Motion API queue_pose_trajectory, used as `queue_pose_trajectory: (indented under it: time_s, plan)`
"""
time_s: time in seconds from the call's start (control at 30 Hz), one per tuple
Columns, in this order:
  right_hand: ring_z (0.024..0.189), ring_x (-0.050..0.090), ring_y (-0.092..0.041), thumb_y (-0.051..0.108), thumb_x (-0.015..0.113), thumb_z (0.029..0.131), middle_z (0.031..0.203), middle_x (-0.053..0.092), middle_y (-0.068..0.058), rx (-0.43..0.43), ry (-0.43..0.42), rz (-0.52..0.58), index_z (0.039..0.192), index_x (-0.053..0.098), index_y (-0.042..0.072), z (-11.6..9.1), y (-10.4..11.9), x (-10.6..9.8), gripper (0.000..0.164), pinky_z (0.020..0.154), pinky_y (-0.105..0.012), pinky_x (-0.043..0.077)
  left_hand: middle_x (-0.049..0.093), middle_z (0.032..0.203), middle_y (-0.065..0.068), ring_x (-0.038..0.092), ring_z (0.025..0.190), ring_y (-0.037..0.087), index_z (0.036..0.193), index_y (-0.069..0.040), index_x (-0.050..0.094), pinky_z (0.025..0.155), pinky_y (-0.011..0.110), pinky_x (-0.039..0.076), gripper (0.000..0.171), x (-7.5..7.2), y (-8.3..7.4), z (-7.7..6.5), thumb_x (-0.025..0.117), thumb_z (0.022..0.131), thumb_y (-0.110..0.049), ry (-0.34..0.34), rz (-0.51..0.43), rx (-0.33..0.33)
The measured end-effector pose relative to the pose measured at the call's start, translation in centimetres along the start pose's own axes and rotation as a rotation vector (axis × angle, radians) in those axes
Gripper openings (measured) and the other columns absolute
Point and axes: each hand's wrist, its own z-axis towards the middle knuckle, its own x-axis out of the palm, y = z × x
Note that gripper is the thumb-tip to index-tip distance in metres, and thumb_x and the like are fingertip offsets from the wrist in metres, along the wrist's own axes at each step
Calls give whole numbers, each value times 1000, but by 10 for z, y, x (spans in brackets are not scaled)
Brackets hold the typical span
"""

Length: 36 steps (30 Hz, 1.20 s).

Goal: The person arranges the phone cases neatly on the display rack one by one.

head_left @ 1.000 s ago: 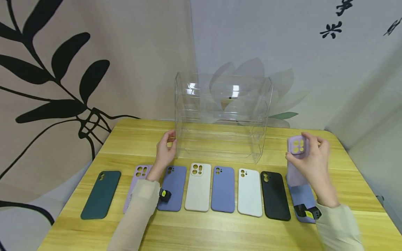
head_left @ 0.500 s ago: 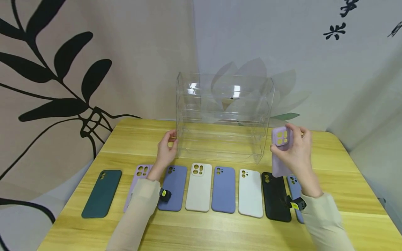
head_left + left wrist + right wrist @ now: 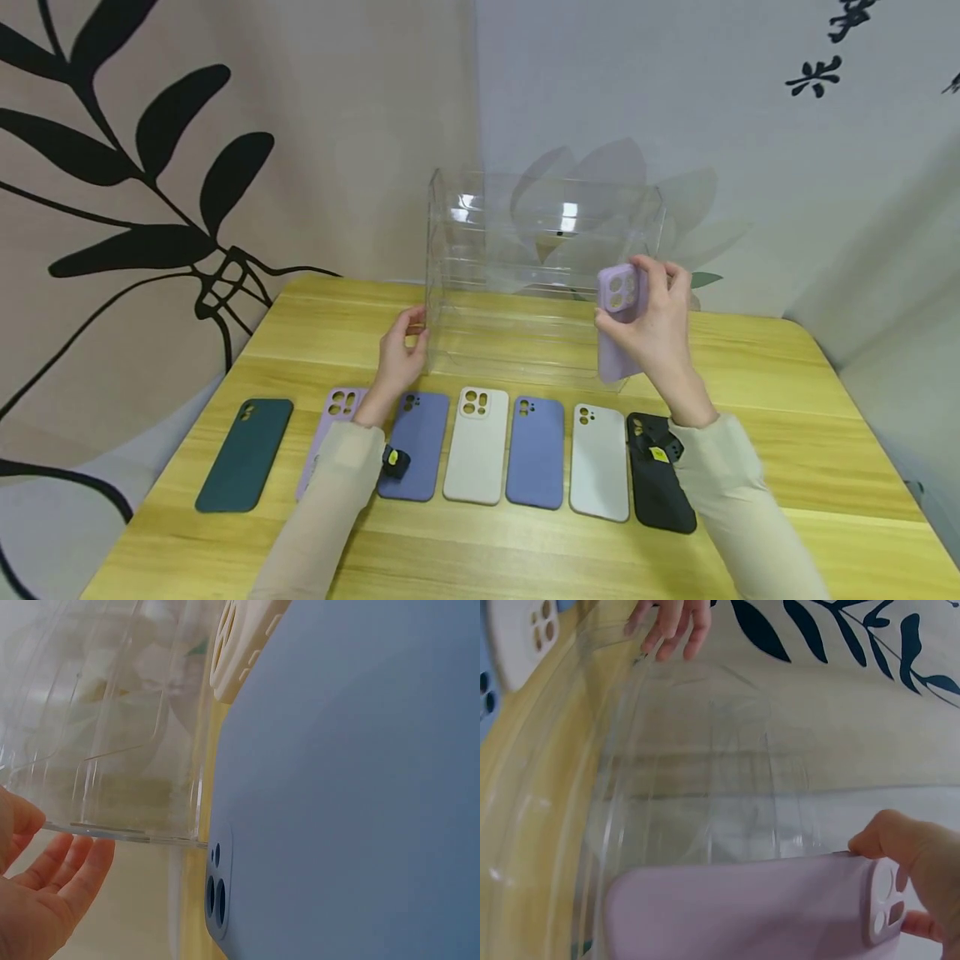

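My right hand (image 3: pixel 660 325) pinches a lilac phone case (image 3: pixel 617 354) near its camera-hole end, thumb and fingers on opposite edges. It holds the case upright in front of the right side of a clear acrylic tiered rack (image 3: pixel 517 333). In the right wrist view the lilac case (image 3: pixel 742 911) lies close to the rack's clear tiers; whether they touch, I cannot tell. My left hand (image 3: pixel 402 354) holds the rack's left side panel. In the left wrist view the thumb and fingers of the left hand (image 3: pixel 45 892) are on either side of that panel's edge.
A row of phone cases lies on the wooden table (image 3: pixel 465 558): dark green (image 3: pixel 243 458), lilac (image 3: pixel 318 446), blue (image 3: pixel 420 442), cream (image 3: pixel 476 458), another blue (image 3: pixel 535 458), white (image 3: pixel 600 467) and black (image 3: pixel 660 492). The sleeves partly cover some. A printed curtain hangs behind.
My right hand has carried the lilac case left and up, from the table's right side to the rack's right front. The left hand keeps its hold on the rack.
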Motion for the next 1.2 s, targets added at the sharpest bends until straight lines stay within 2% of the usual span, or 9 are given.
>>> queue_pose_trajectory:
  time_s: [0.2, 0.33, 0.6, 0.73, 0.97, 1.1, 1.2]
  plan:
    - [108, 39, -36, 12, 80, 63, 121, 33, -25, -4, -10, 51, 125, 48, 7, 21, 25, 18, 70, 86, -55, 39, 58, 106, 30, 58, 89, 41, 118, 14, 51, 60, 31, 55, 33, 1, -2, 1, 52, 85, 16, -15, 18, 43]
    - [108, 40, -34, 15, 80, 65, 122, 33, -22, -17, -4, 77, 126, 48, 8, 33, 41, 29, 70, 87, -54, 40, 57, 104, 34, 57, 87, 45, 115, 17, 51, 57, 32, 55, 32, 0, -3, 1, 52, 83, 19, -21, 8, 63]
    - [107, 41, -32, 18, 80, 67, 120, 34, -21, -50, -43, 127, 126, 48, 7, 62, 66, 53, 68, 87, -45, 43, 58, 108, 28, 58, 91, 39, 119, 12, 51, 61, 31, 56, 33, -3, -4, 1, 53, 86, 14, 11, 16, 34]
    - [110, 40, -29, 19, 78, 68, 120, 33, -17, -36, -68, 152, 126, 47, 8, 80, 79, 66, 66, 88, -39, 42, 58, 109, 27, 57, 92, 38, 120, 11, 51, 62, 31, 56, 33, -3, -2, 2, 53, 86, 13, 21, 6, 28]
    - [115, 34, -24, 23, 75, 71, 123, 31, -12, -10, -88, 123, 129, 45, 11, 105, 101, 89, 67, 92, -28, 37, 57, 107, 30, 58, 92, 39, 120, 11, 50, 65, 43, 55, 33, -3, 1, 2, 52, 86, 13, 25, 16, 49]
    - [116, 34, -23, 24, 77, 70, 123, 31, -11, 6, -115, 136, 130, 45, 12, 114, 107, 104, 69, 94, -25, 34, 57, 105, 33, 57, 90, 43, 117, 15, 49, 66, 40, 55, 33, -6, -23, -1, 51, 85, 17, 29, 25, 51]
    - [116, 34, -23, 24, 79, 69, 123, 32, -11, 28, -165, 151, 130, 45, 12, 118, 107, 115, 70, 95, -24, 32, 56, 103, 35, 57, 90, 46, 115, 18, 49, 65, 45, 55, 32, -9, -43, -4, 50, 83, 20, 31, 24, 43]
